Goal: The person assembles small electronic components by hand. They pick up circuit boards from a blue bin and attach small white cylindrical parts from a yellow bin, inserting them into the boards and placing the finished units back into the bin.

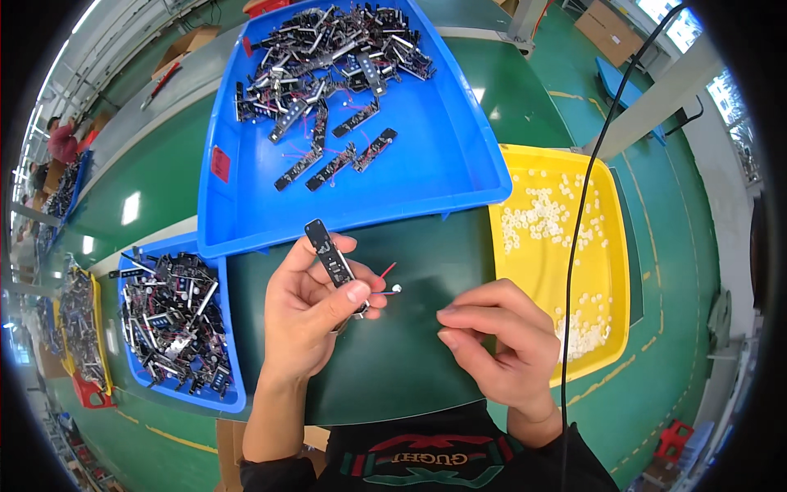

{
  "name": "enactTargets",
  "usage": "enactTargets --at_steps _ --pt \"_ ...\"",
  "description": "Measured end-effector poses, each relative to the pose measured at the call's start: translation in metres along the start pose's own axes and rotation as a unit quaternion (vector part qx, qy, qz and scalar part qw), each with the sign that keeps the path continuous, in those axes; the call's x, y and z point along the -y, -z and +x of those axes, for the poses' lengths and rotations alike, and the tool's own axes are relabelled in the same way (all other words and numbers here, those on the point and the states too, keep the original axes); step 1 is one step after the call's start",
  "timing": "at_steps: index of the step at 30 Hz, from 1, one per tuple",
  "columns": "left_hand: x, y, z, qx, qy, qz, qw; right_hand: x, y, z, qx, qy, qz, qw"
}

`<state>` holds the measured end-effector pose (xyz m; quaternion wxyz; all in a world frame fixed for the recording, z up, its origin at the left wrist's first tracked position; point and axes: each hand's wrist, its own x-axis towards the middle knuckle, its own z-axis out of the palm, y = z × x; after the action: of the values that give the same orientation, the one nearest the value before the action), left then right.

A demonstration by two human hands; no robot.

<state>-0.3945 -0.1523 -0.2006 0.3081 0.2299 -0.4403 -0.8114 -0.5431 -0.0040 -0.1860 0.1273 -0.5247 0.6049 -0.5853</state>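
While the head camera looks down at a dark green work surface (410, 369), the left hand (307, 316) holds a narrow black circuit strip (328, 250) upright above it. The thumb and the curled fingers are closed on the lower half of the strip, so the upper end stands free, just in front of the rim of the big blue tray (443, 156). Thin red and blue wires (384, 275) come out near the thumb, and one of them ends in a small white part (397, 288).

The right hand (500, 340) is close beside it, to the right. Its fingers are bent and almost closed, the tips pointing toward the white part, but I cannot tell if they pinch something.

I judge the strip to be light and stiff, with fragile wires and solder joints, so it is better to hold it by the long edges and not to pull on the wires.

More such strips lie in a heap in the big blue tray and in a smaller blue tray (225, 385) at the left. A yellow tray (615, 271) at the right contains many small white pieces (541, 215). A black cable (578, 246) hangs across this tray.
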Motion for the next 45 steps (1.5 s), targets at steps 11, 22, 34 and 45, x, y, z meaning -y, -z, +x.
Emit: enactTargets --at_steps 11,22,34,45 --pt "0.016 -0.004 -0.011 0.05 -0.221 0.202 0.953 -0.006 -0.016 -0.005 -0.025 -0.165 0.223 0.96" --pt "0.018 -0.004 -0.01 0.076 -0.405 0.382 0.827 -0.009 -0.028 -0.009 -0.029 -0.184 0.227 0.956" --pt "0.018 -0.005 -0.012 0.138 -0.509 0.411 0.744 -0.002 -0.02 -0.005 0.047 -0.205 0.223 0.952" --pt "-0.012 0.004 -0.026 0.079 -0.369 0.445 0.812 0.006 -0.013 -0.011 0.043 -0.195 0.148 0.969"
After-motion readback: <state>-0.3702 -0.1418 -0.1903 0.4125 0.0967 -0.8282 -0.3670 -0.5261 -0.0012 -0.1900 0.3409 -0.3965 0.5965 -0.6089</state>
